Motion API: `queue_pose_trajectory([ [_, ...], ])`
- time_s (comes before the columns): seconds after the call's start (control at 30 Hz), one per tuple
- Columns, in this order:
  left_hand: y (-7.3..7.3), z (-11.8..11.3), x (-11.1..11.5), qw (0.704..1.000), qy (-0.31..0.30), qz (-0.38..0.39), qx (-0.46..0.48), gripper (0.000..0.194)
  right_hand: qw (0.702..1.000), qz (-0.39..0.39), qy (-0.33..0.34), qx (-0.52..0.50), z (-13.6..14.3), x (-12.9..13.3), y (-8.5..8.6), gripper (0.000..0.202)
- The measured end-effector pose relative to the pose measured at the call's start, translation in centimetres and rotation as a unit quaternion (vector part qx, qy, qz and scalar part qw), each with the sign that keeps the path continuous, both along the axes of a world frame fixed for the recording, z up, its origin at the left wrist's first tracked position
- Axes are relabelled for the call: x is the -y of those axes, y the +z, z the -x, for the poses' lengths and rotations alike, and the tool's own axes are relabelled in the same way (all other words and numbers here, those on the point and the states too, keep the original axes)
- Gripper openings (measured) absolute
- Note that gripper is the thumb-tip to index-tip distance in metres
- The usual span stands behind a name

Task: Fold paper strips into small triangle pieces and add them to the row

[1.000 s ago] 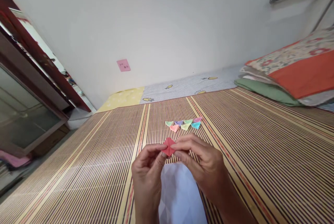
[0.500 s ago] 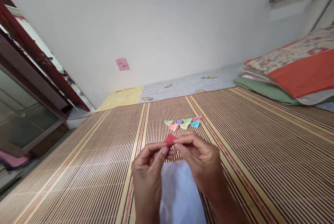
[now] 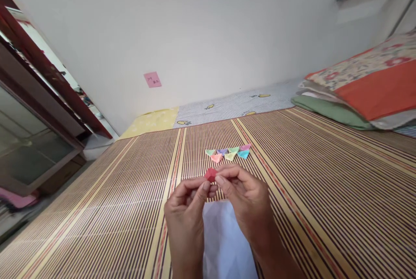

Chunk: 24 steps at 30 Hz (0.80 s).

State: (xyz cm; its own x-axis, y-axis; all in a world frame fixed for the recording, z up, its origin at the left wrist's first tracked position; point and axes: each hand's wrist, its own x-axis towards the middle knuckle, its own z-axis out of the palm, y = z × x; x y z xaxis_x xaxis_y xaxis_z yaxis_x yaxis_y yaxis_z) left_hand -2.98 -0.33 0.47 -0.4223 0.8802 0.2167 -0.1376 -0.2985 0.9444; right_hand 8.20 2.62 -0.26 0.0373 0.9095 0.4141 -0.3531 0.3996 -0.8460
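Note:
A small piece of folded red paper [image 3: 211, 174] is held up between my two hands, above the striped mat. My left hand [image 3: 188, 205] pinches its left side between thumb and fingers. On the other side, my right hand [image 3: 245, 196] grips the paper's right edge with thumb and forefinger. Just beyond lie several small folded paper triangles in two rows, among them a blue one [image 3: 243, 154], a yellow one [image 3: 231, 156] and a salmon one [image 3: 216, 158]. Beneath my wrists is a whitish-blue sheet [image 3: 225, 240], partly hidden by my hands.
The striped mat [image 3: 107, 201] spreads across the bed. Behind it runs a checked cloth [image 3: 224, 106] with a yellow part [image 3: 149, 122] along the wall. Folded bedding [image 3: 373, 88] is piled at the right. A pink note [image 3: 152, 79] is stuck on the wall.
The red paper has turned slightly and looks more compact between my fingertips. My right hand has shifted a little to the left. The paper triangles have stayed where they were.

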Motion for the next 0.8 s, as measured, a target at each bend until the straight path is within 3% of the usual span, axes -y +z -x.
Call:
queue_pose_trajectory([
  [0.23,-0.22,-0.13,-0.27,0.999,0.023,-0.022,0.011,0.013,0.999,0.039,0.033,-0.001,0.06,0.05,0.33,0.007],
  [0.43,-0.11,-0.54,-0.31,0.999,0.027,-0.030,0.016,0.013,0.998,0.048,0.016,-0.030,0.46,0.12,0.42,0.007],
  [0.63,-0.24,-0.56,-0.48,0.996,0.035,-0.028,0.078,0.027,0.996,0.070,0.008,-0.061,0.72,0.14,0.39,0.006],
  [0.8,0.02,-0.40,-0.79,0.995,-0.026,0.023,0.089,0.040,0.994,0.083,0.008,-0.071,0.43,-0.24,0.12,0.006],
])
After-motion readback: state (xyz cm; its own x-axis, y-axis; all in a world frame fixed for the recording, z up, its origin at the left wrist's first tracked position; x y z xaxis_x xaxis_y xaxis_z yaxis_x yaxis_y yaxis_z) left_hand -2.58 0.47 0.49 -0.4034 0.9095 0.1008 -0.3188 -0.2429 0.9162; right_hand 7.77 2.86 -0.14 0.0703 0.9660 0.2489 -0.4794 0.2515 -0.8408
